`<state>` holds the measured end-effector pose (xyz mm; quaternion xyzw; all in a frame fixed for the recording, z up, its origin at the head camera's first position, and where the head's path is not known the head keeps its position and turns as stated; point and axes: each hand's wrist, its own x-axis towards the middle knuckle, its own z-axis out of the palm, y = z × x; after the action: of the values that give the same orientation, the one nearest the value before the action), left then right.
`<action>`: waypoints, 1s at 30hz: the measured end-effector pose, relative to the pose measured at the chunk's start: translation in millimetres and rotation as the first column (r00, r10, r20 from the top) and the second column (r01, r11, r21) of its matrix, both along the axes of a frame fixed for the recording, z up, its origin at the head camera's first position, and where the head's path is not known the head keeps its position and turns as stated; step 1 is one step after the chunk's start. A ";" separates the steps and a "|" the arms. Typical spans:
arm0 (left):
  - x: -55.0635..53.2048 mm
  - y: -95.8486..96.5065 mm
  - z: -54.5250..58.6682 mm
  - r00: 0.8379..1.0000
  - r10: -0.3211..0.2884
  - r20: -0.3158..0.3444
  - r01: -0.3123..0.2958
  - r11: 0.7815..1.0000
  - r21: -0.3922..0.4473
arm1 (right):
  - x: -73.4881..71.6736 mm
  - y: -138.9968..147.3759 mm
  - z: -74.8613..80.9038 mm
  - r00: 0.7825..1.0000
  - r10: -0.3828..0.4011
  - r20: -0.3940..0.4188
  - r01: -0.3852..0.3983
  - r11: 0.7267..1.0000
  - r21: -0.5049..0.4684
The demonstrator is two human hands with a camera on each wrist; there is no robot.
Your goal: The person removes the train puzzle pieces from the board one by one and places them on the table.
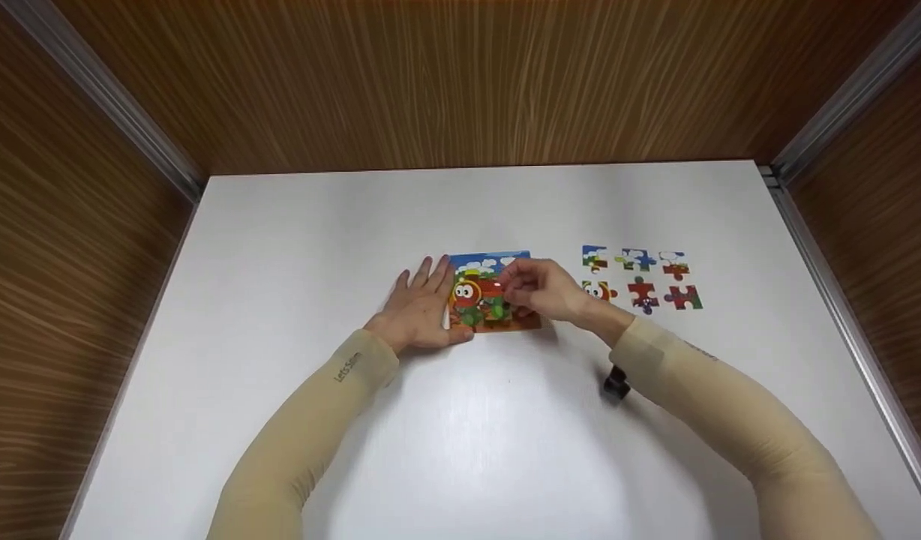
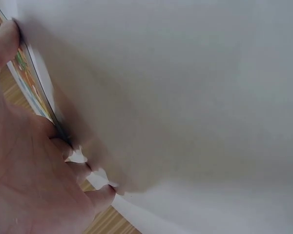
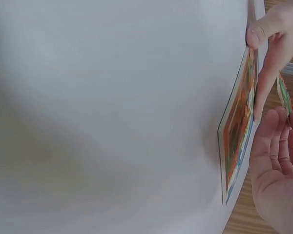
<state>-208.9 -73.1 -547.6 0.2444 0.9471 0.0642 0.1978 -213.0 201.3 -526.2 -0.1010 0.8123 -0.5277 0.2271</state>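
Observation:
A picture puzzle board [image 1: 519,325] with a cartoon red character, clouds and an orange ground lies mid-table. My left hand [image 1: 423,307] lies along its left edge, fingers spread and mostly straight, with the thumb at the lower left corner. Above the board, my right hand [image 1: 548,289] pinches a puzzle piece [image 3: 284,95] between thumb and fingers. In the right wrist view that piece stands tilted, raised off the board. Part of the board's right side is hidden by the right hand in the head view.
Several loose puzzle pieces [image 1: 637,260] lie in two rows on the white table [image 1: 340,217], right of the board. One is partly covered by the right hand. A black device [image 1: 616,385] sits under the right sleeve. Wood-patterned panels [image 1: 460,82] enclose the table's back and sides.

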 end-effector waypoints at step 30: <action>1.4 -2.3 0.8 1.000 0.011 -0.005 -0.011 1.000 0.009 | 39.5 140.7 -8.0 0.990 -0.132 0.058 0.125 0.986 0.114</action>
<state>-207.5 -75.4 -546.7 0.2402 0.9487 0.0690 0.1938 -173.6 342.0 -534.2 -0.0184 0.8372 -0.4986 0.2240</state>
